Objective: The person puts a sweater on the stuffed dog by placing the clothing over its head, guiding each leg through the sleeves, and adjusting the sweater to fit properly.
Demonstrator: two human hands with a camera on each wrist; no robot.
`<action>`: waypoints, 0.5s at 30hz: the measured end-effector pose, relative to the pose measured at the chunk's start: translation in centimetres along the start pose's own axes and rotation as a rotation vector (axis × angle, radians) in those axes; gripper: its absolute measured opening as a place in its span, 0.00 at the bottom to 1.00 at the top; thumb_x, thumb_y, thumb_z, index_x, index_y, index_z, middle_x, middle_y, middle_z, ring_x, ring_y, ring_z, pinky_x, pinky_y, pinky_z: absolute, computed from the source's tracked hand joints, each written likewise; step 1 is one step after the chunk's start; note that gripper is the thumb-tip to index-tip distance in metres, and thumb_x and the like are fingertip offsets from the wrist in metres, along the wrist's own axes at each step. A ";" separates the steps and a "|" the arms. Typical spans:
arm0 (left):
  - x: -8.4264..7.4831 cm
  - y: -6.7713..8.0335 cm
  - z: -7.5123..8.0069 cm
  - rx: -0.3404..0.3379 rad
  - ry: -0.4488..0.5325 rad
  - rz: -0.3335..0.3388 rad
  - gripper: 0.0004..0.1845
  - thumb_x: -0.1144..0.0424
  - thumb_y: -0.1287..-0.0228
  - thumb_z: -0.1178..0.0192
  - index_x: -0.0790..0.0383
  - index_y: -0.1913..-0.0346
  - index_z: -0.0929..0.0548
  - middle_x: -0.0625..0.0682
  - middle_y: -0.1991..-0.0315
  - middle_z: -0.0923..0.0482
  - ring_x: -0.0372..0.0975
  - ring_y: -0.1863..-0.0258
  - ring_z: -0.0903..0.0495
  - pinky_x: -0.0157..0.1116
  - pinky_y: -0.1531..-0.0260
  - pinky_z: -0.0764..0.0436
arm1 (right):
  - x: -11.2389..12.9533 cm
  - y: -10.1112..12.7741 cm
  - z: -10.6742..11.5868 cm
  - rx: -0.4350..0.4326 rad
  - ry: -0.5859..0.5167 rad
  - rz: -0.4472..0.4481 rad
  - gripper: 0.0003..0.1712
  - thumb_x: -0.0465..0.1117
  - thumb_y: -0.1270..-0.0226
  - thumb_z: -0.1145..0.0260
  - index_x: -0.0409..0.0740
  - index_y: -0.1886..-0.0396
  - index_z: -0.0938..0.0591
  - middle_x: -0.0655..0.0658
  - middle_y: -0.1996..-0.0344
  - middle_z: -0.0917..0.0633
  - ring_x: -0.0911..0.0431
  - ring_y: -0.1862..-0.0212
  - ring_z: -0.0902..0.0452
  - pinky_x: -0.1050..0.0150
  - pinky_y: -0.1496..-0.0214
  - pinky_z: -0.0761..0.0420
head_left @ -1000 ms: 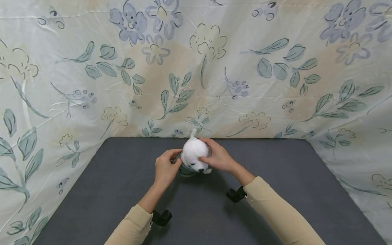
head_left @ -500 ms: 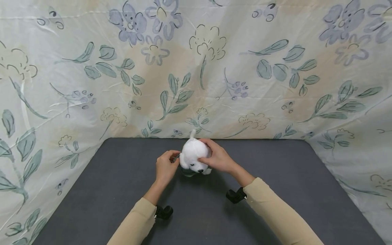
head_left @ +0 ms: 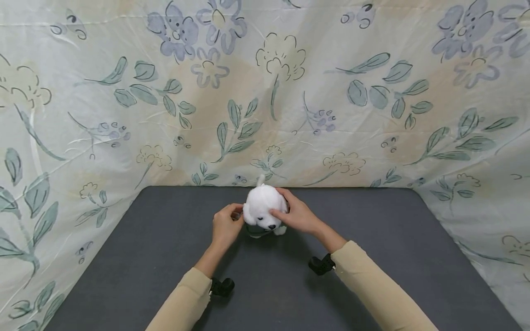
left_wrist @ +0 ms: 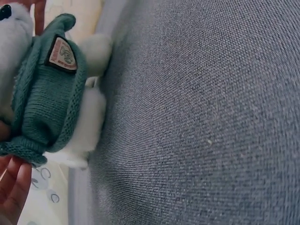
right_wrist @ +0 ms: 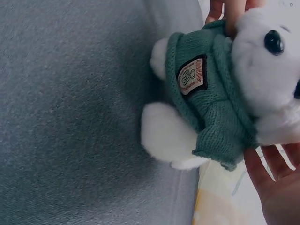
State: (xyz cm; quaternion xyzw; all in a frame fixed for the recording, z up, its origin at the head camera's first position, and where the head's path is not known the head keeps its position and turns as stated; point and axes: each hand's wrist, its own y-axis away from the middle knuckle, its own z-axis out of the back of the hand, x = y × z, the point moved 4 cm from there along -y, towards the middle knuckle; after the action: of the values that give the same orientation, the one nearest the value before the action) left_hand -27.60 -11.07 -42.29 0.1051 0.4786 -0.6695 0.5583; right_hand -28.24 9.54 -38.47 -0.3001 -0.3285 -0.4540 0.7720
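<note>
A white plush toy (head_left: 262,205) in a green knitted sweater (right_wrist: 208,110) stands on the dark grey table (head_left: 165,239) near the back wall. Its face points toward me. My left hand (head_left: 236,215) pinches the sweater's edge at the toy's left side; its fingers (left_wrist: 14,185) show below the sweater (left_wrist: 44,110). My right hand (head_left: 286,208) grips the toy's head from the right, thumb near the face, and its palm (right_wrist: 276,187) lies under the head (right_wrist: 269,70). A small sewn patch (right_wrist: 191,76) sits on the sweater's front.
Floral cloth (head_left: 265,92) walls in the table at the back and on both sides. Black wrist-camera mounts (head_left: 221,286) (head_left: 320,265) hang under my beige sleeves. Bare grey table surface stretches toward me and to either side of the toy.
Both hands and the toy have shifted slightly away from me. In the head view less of the green sweater shows under the toy's head than a second ago.
</note>
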 end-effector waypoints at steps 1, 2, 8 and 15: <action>0.0 0.0 0.1 0.007 -0.001 -0.001 0.09 0.69 0.49 0.33 0.61 0.63 0.15 0.52 0.69 0.17 0.40 0.73 0.19 0.36 0.72 0.20 | -0.1 0.0 0.0 0.005 -0.001 -0.001 0.38 0.50 0.38 0.37 0.52 0.31 0.41 0.42 0.38 0.32 0.47 0.43 0.29 0.51 0.50 0.24; -0.1 0.1 0.1 0.017 0.001 0.002 0.09 0.69 0.49 0.33 0.61 0.62 0.15 0.52 0.68 0.17 0.41 0.72 0.19 0.36 0.72 0.20 | -0.2 0.1 0.0 0.010 -0.002 0.011 0.38 0.50 0.37 0.38 0.52 0.31 0.42 0.42 0.37 0.33 0.46 0.43 0.29 0.52 0.51 0.24; -0.3 0.4 0.6 0.079 0.030 -0.020 0.16 0.69 0.49 0.34 0.61 0.54 0.18 0.52 0.60 0.19 0.43 0.63 0.19 0.40 0.64 0.20 | -1.4 0.4 0.0 0.021 -0.037 0.079 0.38 0.47 0.35 0.39 0.49 0.29 0.44 0.42 0.35 0.35 0.45 0.41 0.32 0.49 0.48 0.26; 0.2 0.9 0.2 0.249 0.013 -0.055 0.36 0.66 0.53 0.31 0.56 0.37 0.30 0.54 0.43 0.28 0.46 0.44 0.27 0.47 0.48 0.27 | -3.6 1.4 -0.2 0.069 0.039 0.088 0.42 0.47 0.37 0.37 0.52 0.28 0.48 0.45 0.32 0.40 0.48 0.33 0.42 0.47 0.41 0.32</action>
State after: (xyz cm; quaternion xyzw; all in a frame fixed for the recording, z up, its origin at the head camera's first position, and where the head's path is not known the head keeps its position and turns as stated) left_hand -26.86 -11.32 -42.81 0.1649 0.3981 -0.7382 0.5190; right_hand -28.31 11.74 -41.61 -0.2787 -0.3153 -0.4140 0.8072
